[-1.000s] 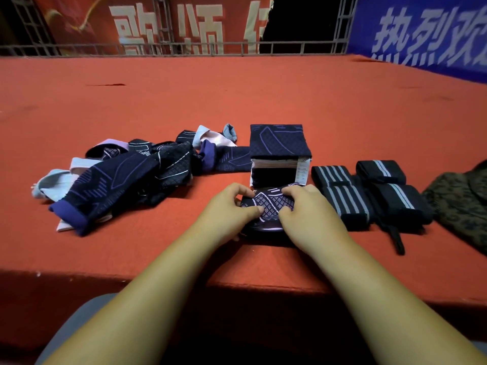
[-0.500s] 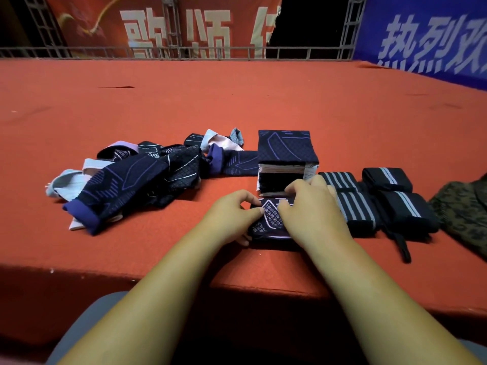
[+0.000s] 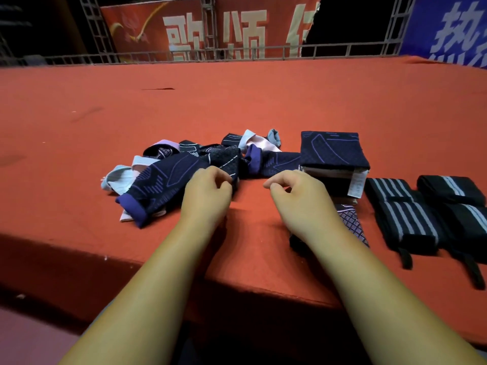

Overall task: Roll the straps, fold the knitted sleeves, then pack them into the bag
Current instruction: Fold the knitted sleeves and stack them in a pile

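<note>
Left hand (image 3: 208, 196) half curled at rim of sleeve pile (image 3: 168, 177); pinch or touch, cannot tell. Right hand (image 3: 295, 193) loosely curled, holds nothing. Risks: pile tangled, one pull may drag others; folded sleeve (image 3: 349, 222) under right forearm, near counter (image 3: 79, 159) front edge, may be swept off; folded stack (image 3: 332, 154) beside right hand may topple. Rolled straps (image 3: 403, 217) crowd right; free room between hands. Bag not in view.

Knitted sleeves (image 3: 168, 180); matt red felt tabletop (image 3: 237, 106).
</note>
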